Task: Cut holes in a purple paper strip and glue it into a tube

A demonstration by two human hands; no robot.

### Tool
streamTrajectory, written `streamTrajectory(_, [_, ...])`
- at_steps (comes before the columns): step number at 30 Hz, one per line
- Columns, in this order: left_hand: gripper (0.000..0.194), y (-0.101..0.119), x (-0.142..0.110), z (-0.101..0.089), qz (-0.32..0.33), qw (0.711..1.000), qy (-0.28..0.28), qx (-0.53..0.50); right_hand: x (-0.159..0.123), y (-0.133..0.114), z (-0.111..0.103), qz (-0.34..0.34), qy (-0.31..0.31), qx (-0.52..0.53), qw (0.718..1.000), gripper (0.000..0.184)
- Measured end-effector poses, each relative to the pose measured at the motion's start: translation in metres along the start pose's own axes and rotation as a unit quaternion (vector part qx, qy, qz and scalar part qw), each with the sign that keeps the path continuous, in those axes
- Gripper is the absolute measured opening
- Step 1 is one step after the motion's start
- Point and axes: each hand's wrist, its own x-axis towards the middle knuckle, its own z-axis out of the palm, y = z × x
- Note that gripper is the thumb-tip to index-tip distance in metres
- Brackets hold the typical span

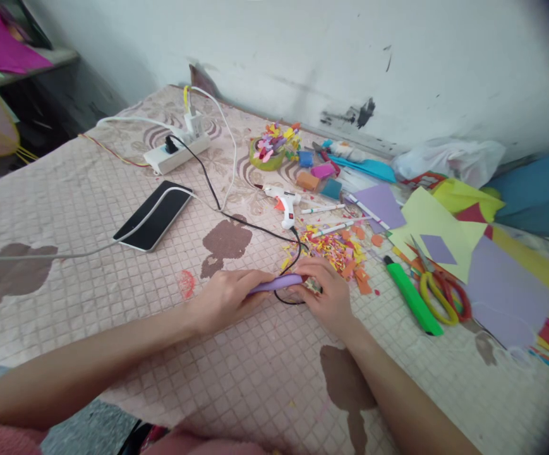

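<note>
A flat light-purple piece (277, 284), seen nearly edge-on, is held between both hands above the patterned tablecloth. My left hand (229, 297) pinches its left end, fingers closed. My right hand (324, 294) grips the right end, where a bit of dark red shows by the fingertips. Whether the piece is paper or foam I cannot tell. Just beyond the hands lie a white glue gun (283, 203) on its side and a heap of small yellow, pink and orange scraps (333, 248). The gun's black cord (255, 226) runs under the held piece.
To the left are a black phone (153, 215) and a white power strip (179, 153) with cables. On the right lie a green cutter (412, 297), scissors (438, 297) and coloured sheets (506, 284). A round holder (265, 158) of paper flowers stands near the wall.
</note>
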Motion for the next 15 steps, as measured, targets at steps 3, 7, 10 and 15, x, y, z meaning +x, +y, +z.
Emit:
streamTrajectory(3, [0.02,-0.0014,-0.0001,-0.0004,0.012,1.0,0.004,0.005,-0.0013,-0.0007,-0.0002,-0.004,0.0,-0.021,1.0,0.02])
streamTrajectory(7, [0.021,-0.0032,-0.0012,-0.0002,0.025,1.0,0.009,0.014,-0.0025,-0.0027,0.0007,-0.005,0.002,-0.041,0.999,0.029])
streamTrajectory(10, [0.022,-0.0043,-0.0022,0.0007,0.033,0.999,0.011,0.023,-0.0021,-0.0053,0.002,-0.014,0.001,-0.048,0.999,0.032])
streamTrajectory(15, [0.021,-0.0043,-0.0021,0.0023,0.037,0.999,0.013,0.034,-0.0007,-0.0091,0.0032,-0.036,0.004,-0.041,0.998,0.02])
